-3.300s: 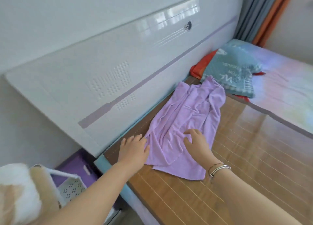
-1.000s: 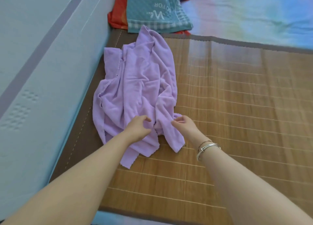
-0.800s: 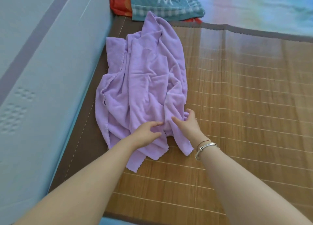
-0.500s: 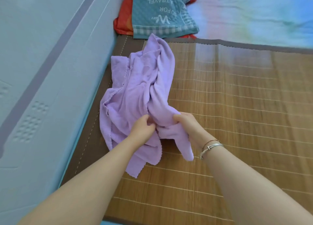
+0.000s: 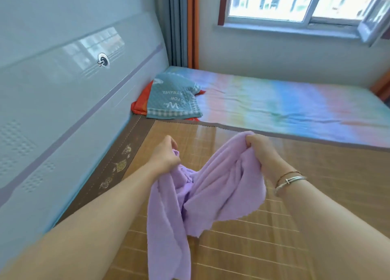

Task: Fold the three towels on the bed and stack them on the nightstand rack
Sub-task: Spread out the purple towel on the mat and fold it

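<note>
While you hold the purple towel bunched and lifted over the bamboo mat, your left hand and right hand each grip a gathered part of its upper edge, so the first fold looks not yet begun. Next, you likely need to find two corners and spread it flat. Near the headboard, a teal towel lies over a red one, well apart; nothing blocks the mat. The nightstand rack is out of view.

Left hand and right hand grip purple towel above mat
</note>
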### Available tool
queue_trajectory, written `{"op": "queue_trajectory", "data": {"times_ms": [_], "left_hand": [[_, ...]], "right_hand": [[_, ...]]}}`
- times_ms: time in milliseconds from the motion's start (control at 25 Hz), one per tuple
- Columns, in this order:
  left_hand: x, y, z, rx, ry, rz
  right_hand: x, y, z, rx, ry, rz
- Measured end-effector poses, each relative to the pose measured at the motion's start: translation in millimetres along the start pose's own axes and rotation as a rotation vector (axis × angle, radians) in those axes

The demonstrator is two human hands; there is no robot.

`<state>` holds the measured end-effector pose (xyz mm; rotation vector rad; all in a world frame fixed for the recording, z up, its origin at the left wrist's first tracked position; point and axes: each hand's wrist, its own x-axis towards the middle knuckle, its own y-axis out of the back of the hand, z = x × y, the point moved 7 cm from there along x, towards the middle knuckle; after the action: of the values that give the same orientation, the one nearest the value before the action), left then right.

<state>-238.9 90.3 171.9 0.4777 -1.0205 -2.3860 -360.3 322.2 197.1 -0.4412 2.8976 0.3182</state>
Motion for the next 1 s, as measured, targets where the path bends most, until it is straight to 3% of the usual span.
{"op": "queue_trajectory", "data": {"times_ms": [160, 280, 440, 560, 640, 720, 840, 1000], "left_hand": [[-36.3, -13.0, 103.3, 0.121, -0.305, -0.068], [-58.2, -24.4, 169.0, 0.061, -0.463, -0.082], [-87.1, -47.3, 225.8, -0.236, -0.537, -0.334], [-100.3, -59.9, 243.8, -0.422, -0.499, -0.560], [-101.1, -60.4, 242.4, -0.474, -0.470, -0.625], [-98.1, -53.5, 232.1, -0.486, -0.443, -0.625], [-77.5, -28.9, 201.7, -0.301, -0.425, -0.489], [-42.4, 5.6, 151.4, -0.046, -0.372, -0.335]], "right_hand": [[-5.0, 110.3, 1.7, -0.371, 0.101, 0.170], [-20.8, 145.8, 19.1, -0.456, 0.085, 0.173], [-49.1, 112.2, 28.8, -0.527, 0.187, -0.152], [-61.4, 95.5, 37.5, -0.517, 0.266, -0.301], [-68.6, 89.3, 47.3, -0.516, 0.227, -0.371], [-70.9, 85.6, 57.0, -0.412, 0.144, -0.388], [-66.4, 94.5, 49.9, -0.350, 0.056, -0.302], [-56.3, 109.0, -5.2, -0.275, 0.101, -0.168]]}}
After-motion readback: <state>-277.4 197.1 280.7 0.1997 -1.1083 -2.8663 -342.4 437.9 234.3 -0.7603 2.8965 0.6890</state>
